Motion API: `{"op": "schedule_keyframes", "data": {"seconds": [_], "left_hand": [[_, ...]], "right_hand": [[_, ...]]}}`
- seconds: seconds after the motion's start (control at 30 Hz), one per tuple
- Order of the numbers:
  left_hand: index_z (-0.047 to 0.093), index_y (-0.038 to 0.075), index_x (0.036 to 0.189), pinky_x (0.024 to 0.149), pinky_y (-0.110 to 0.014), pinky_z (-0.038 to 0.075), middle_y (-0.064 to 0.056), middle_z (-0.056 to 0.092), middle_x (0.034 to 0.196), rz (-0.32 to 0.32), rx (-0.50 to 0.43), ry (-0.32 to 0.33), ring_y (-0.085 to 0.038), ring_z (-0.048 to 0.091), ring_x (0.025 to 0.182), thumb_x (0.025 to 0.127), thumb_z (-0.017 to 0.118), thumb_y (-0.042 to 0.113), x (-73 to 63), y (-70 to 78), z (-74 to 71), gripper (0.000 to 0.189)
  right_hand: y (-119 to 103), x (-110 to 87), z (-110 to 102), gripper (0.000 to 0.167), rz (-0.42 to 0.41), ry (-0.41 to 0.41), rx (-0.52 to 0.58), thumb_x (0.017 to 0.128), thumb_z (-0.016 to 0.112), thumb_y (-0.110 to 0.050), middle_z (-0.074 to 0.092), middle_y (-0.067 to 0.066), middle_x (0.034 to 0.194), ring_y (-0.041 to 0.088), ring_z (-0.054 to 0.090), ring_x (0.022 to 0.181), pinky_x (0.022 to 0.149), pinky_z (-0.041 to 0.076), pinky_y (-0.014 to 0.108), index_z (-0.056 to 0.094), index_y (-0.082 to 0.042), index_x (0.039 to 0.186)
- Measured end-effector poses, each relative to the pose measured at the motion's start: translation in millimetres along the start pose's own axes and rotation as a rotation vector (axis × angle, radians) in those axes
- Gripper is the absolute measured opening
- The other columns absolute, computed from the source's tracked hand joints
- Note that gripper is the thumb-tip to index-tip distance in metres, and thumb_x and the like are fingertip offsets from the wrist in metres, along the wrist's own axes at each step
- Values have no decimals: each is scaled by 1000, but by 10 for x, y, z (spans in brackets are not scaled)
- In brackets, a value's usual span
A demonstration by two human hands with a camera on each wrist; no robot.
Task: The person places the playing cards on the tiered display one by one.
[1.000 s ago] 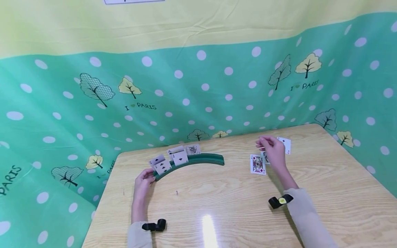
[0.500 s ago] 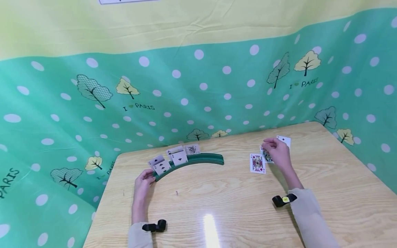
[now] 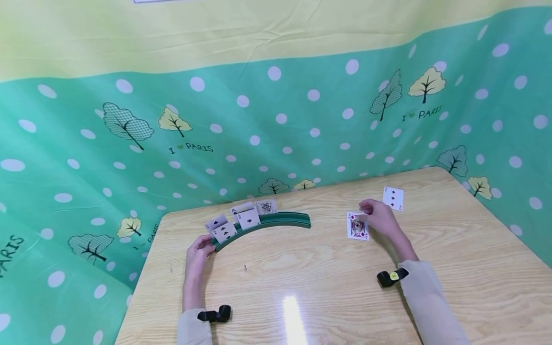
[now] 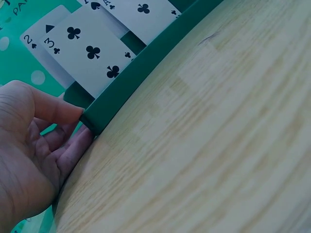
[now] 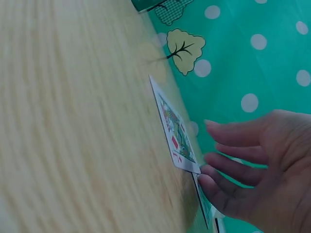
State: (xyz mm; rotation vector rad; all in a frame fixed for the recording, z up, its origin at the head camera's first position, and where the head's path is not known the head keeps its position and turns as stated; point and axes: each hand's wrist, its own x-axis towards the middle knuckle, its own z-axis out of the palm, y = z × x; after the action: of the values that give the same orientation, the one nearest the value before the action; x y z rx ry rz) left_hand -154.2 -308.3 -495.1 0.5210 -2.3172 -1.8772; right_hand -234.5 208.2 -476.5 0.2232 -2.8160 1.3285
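In the head view, my left hand [image 3: 200, 251] holds the left end of a green curved card holder [image 3: 286, 219]. The left wrist view shows its thumb against the end wall. A three of clubs [image 4: 90, 52] stands before a two of spades [image 4: 29, 39] in the holder. Farther along stand an ace of clubs [image 3: 248, 220], an ace of spades behind it and an ornate card [image 3: 267, 207]. My right hand [image 3: 380, 219] hovers by a jack of diamonds [image 3: 358, 232], thumb and fingers apart in the right wrist view. Another card lies mostly hidden beneath that hand.
A three of diamonds [image 3: 393, 198] lies face up beyond the right hand. The wooden table [image 3: 276, 268] meets a green dotted curtain [image 3: 297, 110] along its back edge. Light glares on the tabletop near the front.
My right hand first shifted right, then came left and nearer, toward the jack. The three of diamonds is now uncovered, and the face card beside the jack is hidden. My left hand stays put.
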Motion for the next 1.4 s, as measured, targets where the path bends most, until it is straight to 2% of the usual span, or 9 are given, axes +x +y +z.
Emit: {"op": "schedule_keyframes", "data": {"seconds": [0.17,0.5,0.67,0.87,1.0,1.1,1.17,1.27,1.4], "left_hand": [[54,-15,134,83,-12,46,-19,64,126,-1,-1,5,1,57,94,95,54,-9,-4,0,-6,40],[55,-12,134,85,-12,44,-25,61,131,8,33,20,-5,56,100,95,53,-7,-29,12,12,40],[55,-14,134,84,-11,45,-29,59,133,20,18,15,-6,56,100,95,54,-7,-20,14,19,40],[55,-14,134,84,-11,45,-31,58,134,15,23,24,-10,57,103,95,53,-8,-17,10,26,39],[55,-14,135,83,-11,45,-31,58,135,15,18,21,-9,57,103,95,53,-8,-19,5,24,40],[55,-14,134,83,-12,46,-27,61,132,16,7,15,-6,57,100,94,54,-8,-14,-6,27,40],[56,-13,133,83,-13,46,-24,64,129,17,0,13,-5,57,99,94,55,-8,-13,-9,31,40],[57,-13,132,83,-13,47,-21,65,126,20,2,18,-4,57,98,94,55,-8,-19,-7,33,39],[57,-14,132,82,-13,46,-23,64,125,24,4,29,-5,58,97,94,54,-9,-29,7,25,39]], "right_hand": [[8,1,25,52,-70,-62,-59,84,81,-4,64,33,125,50,58,119,105,42,62,60,15,128],[39,17,71,46,-148,-97,-138,79,83,1,65,28,114,46,59,108,98,48,61,65,12,119],[51,25,89,48,-130,-84,-149,79,83,2,63,27,110,43,57,104,95,48,59,62,13,121],[44,28,121,62,-52,-98,-95,80,81,3,50,29,116,39,54,102,91,51,55,51,13,134],[18,24,134,63,-50,-96,-70,81,77,7,49,31,120,41,53,105,94,51,56,49,12,137],[-9,22,121,57,-64,-73,-60,82,73,11,53,30,118,42,54,107,95,50,56,51,11,135],[-35,25,96,50,-81,-35,-43,84,71,12,59,28,114,40,58,104,92,53,52,55,11,130],[-109,21,27,39,-103,43,3,85,72,12,66,23,105,35,62,94,82,55,37,60,11,122],[-263,-12,-89,32,-114,144,58,86,76,9,69,21,99,29,62,88,71,50,19,64,11,115]]}}
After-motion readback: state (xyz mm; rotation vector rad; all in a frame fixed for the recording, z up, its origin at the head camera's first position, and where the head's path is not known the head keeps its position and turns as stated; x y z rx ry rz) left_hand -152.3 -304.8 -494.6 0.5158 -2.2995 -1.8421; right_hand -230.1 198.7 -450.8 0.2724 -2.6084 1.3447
